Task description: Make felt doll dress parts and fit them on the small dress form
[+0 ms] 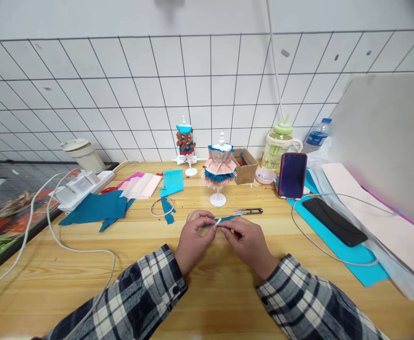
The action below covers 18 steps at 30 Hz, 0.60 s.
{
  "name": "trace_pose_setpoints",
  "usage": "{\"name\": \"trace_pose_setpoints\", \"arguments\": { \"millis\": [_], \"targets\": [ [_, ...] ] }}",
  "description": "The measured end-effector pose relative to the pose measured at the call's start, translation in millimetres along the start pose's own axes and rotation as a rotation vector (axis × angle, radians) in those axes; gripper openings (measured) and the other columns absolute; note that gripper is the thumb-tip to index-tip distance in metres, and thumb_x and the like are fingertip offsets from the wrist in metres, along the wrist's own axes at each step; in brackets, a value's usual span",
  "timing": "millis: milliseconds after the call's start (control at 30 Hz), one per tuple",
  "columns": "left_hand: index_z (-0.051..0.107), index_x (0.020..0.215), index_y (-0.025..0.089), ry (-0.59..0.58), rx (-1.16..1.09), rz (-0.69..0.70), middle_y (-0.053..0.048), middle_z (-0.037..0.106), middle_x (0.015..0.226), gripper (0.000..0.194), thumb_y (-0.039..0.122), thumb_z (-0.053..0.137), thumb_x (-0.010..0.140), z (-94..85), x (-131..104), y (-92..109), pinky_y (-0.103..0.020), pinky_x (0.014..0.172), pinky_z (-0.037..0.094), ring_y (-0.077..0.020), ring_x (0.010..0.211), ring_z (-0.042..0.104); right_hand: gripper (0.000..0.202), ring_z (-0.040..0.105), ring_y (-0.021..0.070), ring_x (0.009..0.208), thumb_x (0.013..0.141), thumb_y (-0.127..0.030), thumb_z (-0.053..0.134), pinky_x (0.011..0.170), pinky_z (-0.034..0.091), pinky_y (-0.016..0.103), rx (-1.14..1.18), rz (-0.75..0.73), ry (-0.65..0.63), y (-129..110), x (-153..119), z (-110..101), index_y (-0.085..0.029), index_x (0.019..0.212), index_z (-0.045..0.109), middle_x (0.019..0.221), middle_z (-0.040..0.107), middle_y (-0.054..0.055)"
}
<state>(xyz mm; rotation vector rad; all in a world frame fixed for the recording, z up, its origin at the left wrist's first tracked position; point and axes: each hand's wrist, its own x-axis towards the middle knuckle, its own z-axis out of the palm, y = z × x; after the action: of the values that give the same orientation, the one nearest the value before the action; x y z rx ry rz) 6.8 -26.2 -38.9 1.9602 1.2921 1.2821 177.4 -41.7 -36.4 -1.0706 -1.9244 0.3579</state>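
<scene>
The left hand (197, 238) and right hand (247, 242) pinch a small, narrow white strip (219, 220) between closed fingertips over the pale wooden tabletop (221, 302), apparently a fine-handling step calling next for steady, light pressure.

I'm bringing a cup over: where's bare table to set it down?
Bare wood lies between the left sleeve and right sleeve, and between the right hand and looped cable. Crowded: around the dress stands, box and snips.
</scene>
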Motion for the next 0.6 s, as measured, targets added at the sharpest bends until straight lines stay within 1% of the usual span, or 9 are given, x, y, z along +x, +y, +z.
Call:
{"name": "trace_pose_setpoints", "arguments": {
  "millis": [133, 367, 500, 600],
  "targets": [
    [0.066, 0.073, 0.02, -0.015, 0.0, 0.001, -0.004, 0.067, 0.085, 0.008, 0.017, 0.059, 0.076, 0.1, 1.0, 2.1, -0.035, 0.085, 0.046, -0.0185, 0.087, 0.06, 0.022, 0.064, 0.0134, 0.076, 0.09, -0.025, 0.051, 0.069, 0.047, 0.024, -0.026, -0.01, -0.014, 0.2, -0.6, 0.0, -0.025, 0.101, 0.07, 0.084, 0.07, 0.002],
    [0.069, 0.075, 0.02, -0.031, 0.013, -0.018, -0.005, 0.068, 0.084, 0.011, 0.019, 0.059, 0.077, 0.4, 0.5, 0.6, -0.034, 0.083, 0.047, -0.0187, 0.087, 0.061, 0.02, 0.063, 0.0126, 0.076, 0.089, -0.025, 0.052, 0.068, 0.047, 0.023, -0.05, -0.018, 0.009, 1.8, 0.0, 0.1, -0.024, 0.098, 0.07, 0.082, 0.07, 0.001],
    [0.071, 0.073, 0.02, -0.036, 0.031, 0.005, -0.004, 0.068, 0.081, 0.012, 0.02, 0.06, 0.077, -0.5, -0.5, 1.8, -0.034, 0.081, 0.048, -0.0182, 0.084, 0.061, 0.018, 0.063, 0.0129, 0.074, 0.088, -0.025, 0.054, 0.067, 0.045, 0.023, -0.078, 0.001, 0.005, 2.5, 0.4, -0.3, -0.023, 0.095, 0.07, 0.081, 0.07, 0.001],
    [0.071, 0.068, 0.021, -0.039, 0.053, 0.034, -0.003, 0.067, 0.075, 0.012, 0.022, 0.062, 0.077, -1.1, -1.4, 3.6, -0.034, 0.079, 0.047, -0.0177, 0.079, 0.061, 0.016, 0.062, 0.013, 0.072, 0.086, -0.025, 0.056, 0.065, 0.044, 0.024, -0.094, 0.006, -0.008, 3.2, 0.3, -0.4, -0.022, 0.092, 0.07, 0.079, 0.069, 0.001]
  ]
}}
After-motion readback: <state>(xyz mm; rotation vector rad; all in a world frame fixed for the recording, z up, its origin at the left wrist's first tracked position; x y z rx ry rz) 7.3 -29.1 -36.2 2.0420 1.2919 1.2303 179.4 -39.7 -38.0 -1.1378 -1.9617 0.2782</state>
